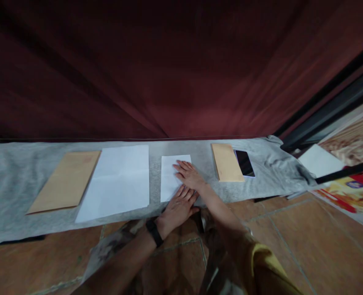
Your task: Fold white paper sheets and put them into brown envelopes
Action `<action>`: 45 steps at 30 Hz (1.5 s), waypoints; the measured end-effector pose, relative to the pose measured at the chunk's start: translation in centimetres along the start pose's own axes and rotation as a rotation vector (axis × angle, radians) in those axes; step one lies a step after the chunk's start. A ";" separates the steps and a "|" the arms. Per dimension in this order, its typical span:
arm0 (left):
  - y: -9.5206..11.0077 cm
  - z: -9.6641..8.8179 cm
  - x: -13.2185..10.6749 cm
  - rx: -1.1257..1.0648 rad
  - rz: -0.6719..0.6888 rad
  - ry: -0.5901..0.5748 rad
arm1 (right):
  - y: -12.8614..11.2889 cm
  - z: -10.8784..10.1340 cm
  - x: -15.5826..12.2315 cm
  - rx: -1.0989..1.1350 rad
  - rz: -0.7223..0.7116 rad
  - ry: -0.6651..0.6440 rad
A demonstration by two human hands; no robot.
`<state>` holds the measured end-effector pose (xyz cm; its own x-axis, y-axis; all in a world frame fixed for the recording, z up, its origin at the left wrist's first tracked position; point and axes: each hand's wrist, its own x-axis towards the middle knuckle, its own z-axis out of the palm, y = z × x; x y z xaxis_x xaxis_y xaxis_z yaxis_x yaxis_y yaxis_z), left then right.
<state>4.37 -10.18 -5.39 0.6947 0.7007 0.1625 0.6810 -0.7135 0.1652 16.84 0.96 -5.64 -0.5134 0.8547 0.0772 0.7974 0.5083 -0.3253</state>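
A small white sheet of paper (pixel 168 176), which looks folded, lies on the grey cloth in front of me. My right hand (pixel 188 174) rests flat on its right side, fingers stretched out and pointing left. Just below, my left hand (pixel 181 203) lies flat at the paper's near edge, its fingertips close to the right hand. Both hands are open and press down with nothing gripped. Part of the paper's right and near edges is hidden under them. A dark watch (pixel 154 232) is on my left wrist.
Left of the paper lie a large white sheet (pixel 120 180) and a big brown envelope (pixel 65 180). Smaller brown envelopes (pixel 228 162) and a phone (pixel 245 163) lie to the right. Grey cloth (pixel 267 172) covers the narrow surface; a dark red curtain (pixel 181 90) hangs behind.
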 end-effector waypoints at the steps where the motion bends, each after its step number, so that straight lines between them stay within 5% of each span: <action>1: 0.0 0.0 0.0 0.002 0.006 0.004 | 0.1 0.0 0.1 -0.017 0.035 0.014; 19: -1.8 -2.7 -0.4 -0.182 -0.029 -0.063 | 3.6 -1.1 -1.9 -0.156 0.221 0.132; 30: -3.0 -4.5 -1.3 -0.193 -0.181 -0.203 | 3.8 -1.7 -3.9 -0.183 0.243 0.116; 45: -3.6 -4.0 -0.9 -0.093 -0.172 -0.049 | 2.5 -3.5 -6.4 -0.085 0.152 0.008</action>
<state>0.38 -8.18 -2.27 0.5821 0.8095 0.0771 0.7678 -0.5784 0.2757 23.27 -2.85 -3.65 -0.3822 0.9232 0.0405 0.8900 0.3795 -0.2528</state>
